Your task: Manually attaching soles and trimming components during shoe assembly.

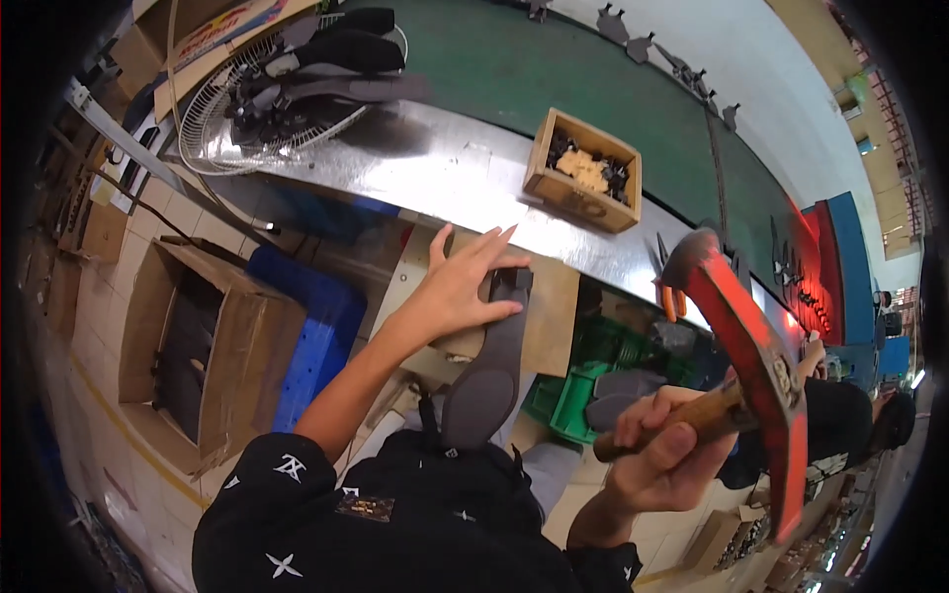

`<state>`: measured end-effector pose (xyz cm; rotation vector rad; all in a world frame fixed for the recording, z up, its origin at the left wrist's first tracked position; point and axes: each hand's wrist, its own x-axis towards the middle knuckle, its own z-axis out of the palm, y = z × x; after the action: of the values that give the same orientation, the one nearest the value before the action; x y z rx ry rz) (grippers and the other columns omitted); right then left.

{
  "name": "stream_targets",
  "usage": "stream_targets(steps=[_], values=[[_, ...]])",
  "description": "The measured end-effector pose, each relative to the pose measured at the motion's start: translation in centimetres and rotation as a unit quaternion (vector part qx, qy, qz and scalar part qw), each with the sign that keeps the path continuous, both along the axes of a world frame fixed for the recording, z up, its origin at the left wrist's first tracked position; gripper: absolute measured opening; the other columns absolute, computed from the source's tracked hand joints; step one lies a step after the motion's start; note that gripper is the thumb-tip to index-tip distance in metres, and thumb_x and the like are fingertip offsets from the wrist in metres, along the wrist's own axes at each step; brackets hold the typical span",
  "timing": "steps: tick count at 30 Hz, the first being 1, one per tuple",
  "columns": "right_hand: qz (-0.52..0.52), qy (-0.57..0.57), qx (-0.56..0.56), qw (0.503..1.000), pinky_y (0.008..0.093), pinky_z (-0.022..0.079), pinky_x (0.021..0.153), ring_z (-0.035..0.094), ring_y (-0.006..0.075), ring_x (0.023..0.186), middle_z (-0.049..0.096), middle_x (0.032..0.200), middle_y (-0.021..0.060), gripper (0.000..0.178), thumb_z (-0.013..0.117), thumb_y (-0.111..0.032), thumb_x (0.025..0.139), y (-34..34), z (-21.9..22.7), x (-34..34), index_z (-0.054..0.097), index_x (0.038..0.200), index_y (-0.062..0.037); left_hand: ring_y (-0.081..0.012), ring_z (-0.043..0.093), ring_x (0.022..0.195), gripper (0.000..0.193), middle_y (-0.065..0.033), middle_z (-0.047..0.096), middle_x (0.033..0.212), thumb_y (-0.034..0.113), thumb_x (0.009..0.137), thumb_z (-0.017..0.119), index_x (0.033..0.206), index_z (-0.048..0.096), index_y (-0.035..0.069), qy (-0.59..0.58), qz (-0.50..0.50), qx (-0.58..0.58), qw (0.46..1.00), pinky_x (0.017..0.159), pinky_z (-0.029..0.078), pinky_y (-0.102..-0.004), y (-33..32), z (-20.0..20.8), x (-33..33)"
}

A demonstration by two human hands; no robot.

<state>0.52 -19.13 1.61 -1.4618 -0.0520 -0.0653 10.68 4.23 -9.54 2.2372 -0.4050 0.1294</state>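
Observation:
A grey sole-shaped piece point(486, 381) lies lengthwise in front of me, its wide rounded end towards my body. At its narrow far end is a small black block-like part point(511, 284). My left hand point(467, 287) has thumb and forefinger closed around this far end, while the other fingers stretch out over the wooden board point(549, 321) below. In my right hand point(672, 450) is a hammer point(741, 326) with a red, worn head, raised to the right of the board. My fingers wrap round its wooden handle.
A wooden box point(583, 208) with small black and tan parts stands on the metal bench edge point(435, 163). Orange-handled pliers point(672, 296) lie near it. A wire basket point(208, 124) holds grey and black pieces. Cardboard box point(232, 366) at left; co-worker point(840, 425) at right.

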Motion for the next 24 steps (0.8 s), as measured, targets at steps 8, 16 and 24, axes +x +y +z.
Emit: stream_targets(steps=[8, 16, 24], values=[[-0.021, -0.169, -0.362, 0.917, 0.0339, 0.051, 0.062, 0.064, 0.0263, 0.066, 0.066, 0.081, 0.0149, 0.008, 0.063, 0.002, 0.092, 1.9, -0.7, 2.5, 0.066, 0.099, 0.0058, -0.0277, 0.058, 0.124, 0.021, -0.0074, 0.069, 0.119, 0.02, 0.086, 0.07, 0.104, 0.073, 0.009, -0.141, -0.024, -0.017, 0.99, 0.106, 0.037, -0.0492, 0.5, -0.6, -2.3], [0.189, -0.171, -0.614, 0.747, 0.038, 0.052, 0.076, 0.062, 0.0287, 0.098, 0.065, 0.115, 0.0134, 0.054, 0.07, -0.009, 0.087, 1.2, -4.8, 5.4, 0.054, 0.139, -0.005, -0.0167, 0.052, 0.071, 0.031, -0.0077, 0.052, 0.073, 0.021, 0.096, 0.066, 0.083, 0.062, -0.007, 0.218, -0.227, -0.382, 0.869, 0.066, 0.041, -0.0317, 0.2, 8.2, -10.4], [0.547, -0.206, -0.163, 0.795, 0.0383, 0.053, 0.07, 0.065, 0.032, 0.078, 0.066, 0.092, 0.0177, 0.037, 0.075, -0.027, 0.089, 1.6, 1.7, 5.8, 0.067, 0.103, 0.0063, -0.0142, 0.054, 0.069, 0.032, -0.0089, 0.062, 0.078, 0.027, 0.097, 0.064, 0.099, 0.07, -0.004, 0.308, -0.358, -0.447, 0.759, 0.062, 0.039, -0.0318, -0.1, 7.9, -11.4]])
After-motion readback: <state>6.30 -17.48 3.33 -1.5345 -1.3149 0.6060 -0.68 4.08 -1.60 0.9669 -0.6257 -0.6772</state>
